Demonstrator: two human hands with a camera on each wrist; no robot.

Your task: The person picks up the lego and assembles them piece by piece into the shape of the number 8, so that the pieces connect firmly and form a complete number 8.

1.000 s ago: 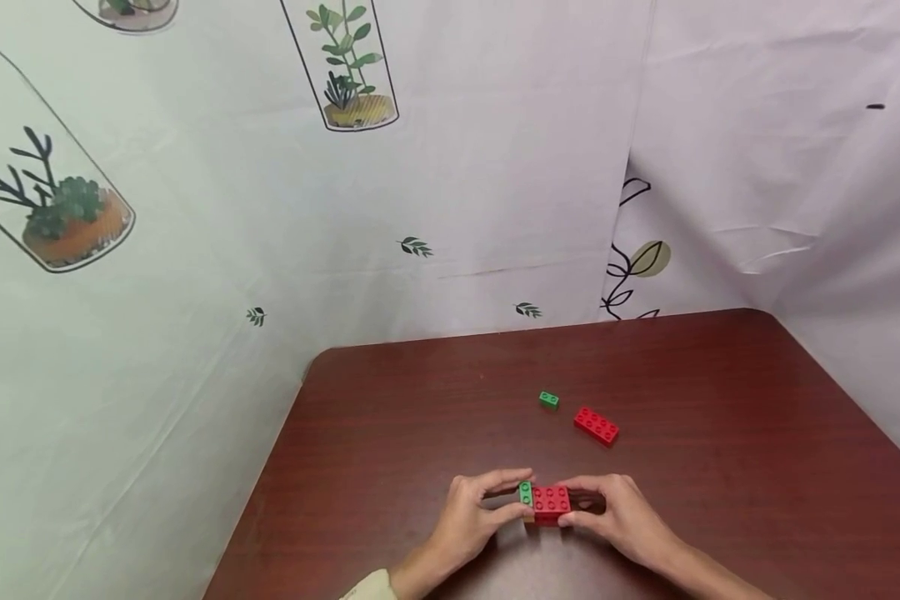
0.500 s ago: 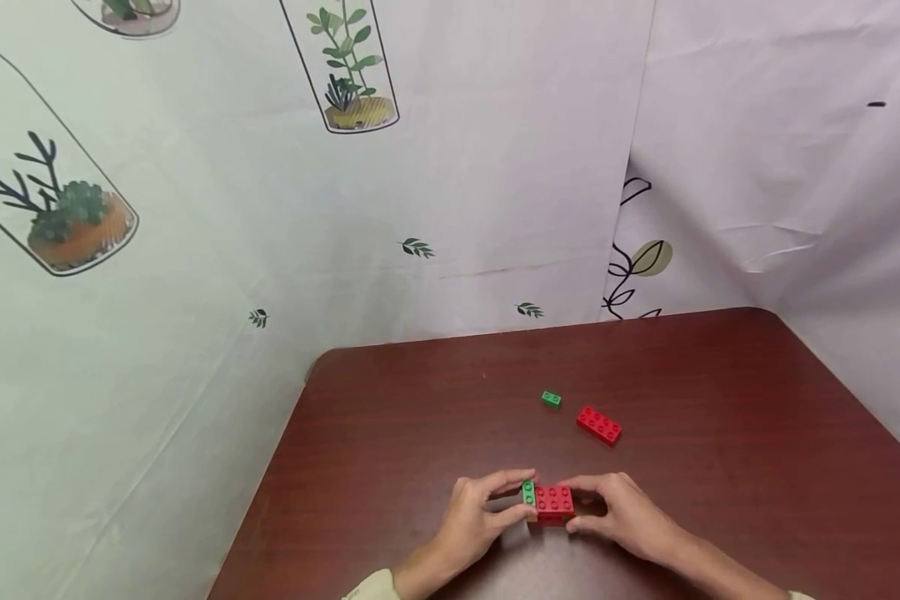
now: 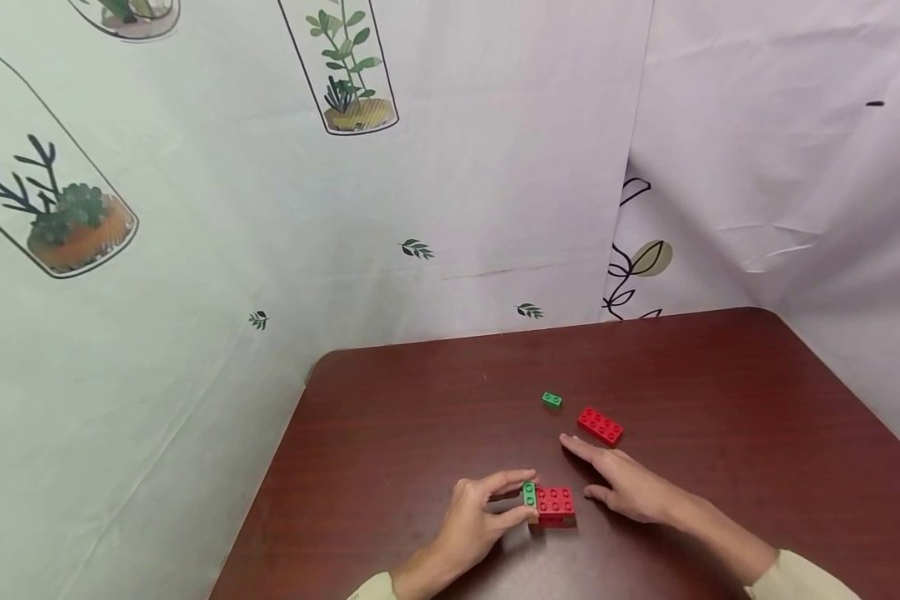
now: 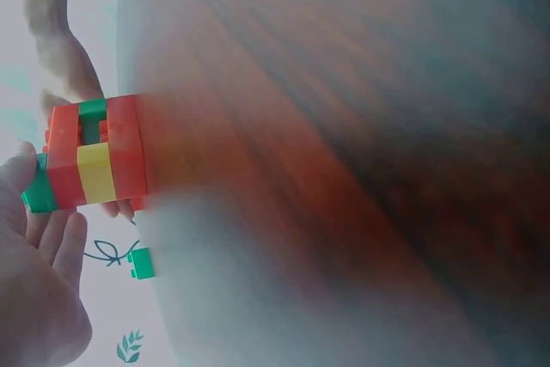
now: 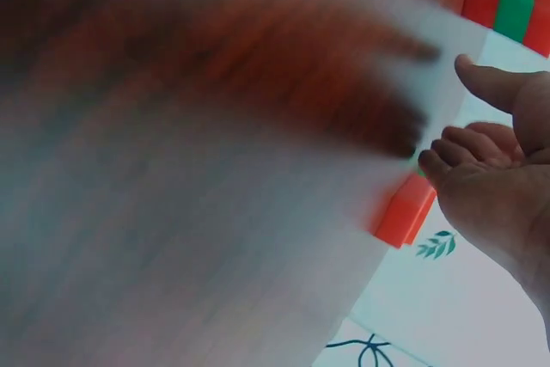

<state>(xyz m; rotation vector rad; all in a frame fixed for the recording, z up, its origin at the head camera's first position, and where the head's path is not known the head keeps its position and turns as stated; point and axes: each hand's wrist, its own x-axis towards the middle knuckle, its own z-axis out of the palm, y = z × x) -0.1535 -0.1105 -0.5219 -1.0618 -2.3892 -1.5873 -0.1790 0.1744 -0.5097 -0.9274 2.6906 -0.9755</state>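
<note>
On the near part of the table stands a small stack of toy building bricks point(image 3: 556, 502), red on top with a green brick point(image 3: 529, 493) at its left end. My left hand point(image 3: 467, 523) pinches that green end between thumb and fingers. The left wrist view shows red layers with a yellow brick point(image 4: 96, 173) and another green brick point(image 4: 91, 111) between them. To the right, my right hand point(image 3: 633, 487) holds nothing, its fingers extended, apart from the stack. Its fingertips lie just short of a loose red brick point(image 3: 600, 426) with two rows of studs.
A small loose green brick point(image 3: 552, 400) lies behind and left of the loose red one. The dark reddish-brown table point(image 3: 390, 417) ends at a pale cloth backdrop point(image 3: 480, 167) printed with plants, which also hangs along both sides.
My right hand has let go of the stack's right end and moved away, up and to the right, fingers stretching out. My left hand keeps its pinch on the stack.
</note>
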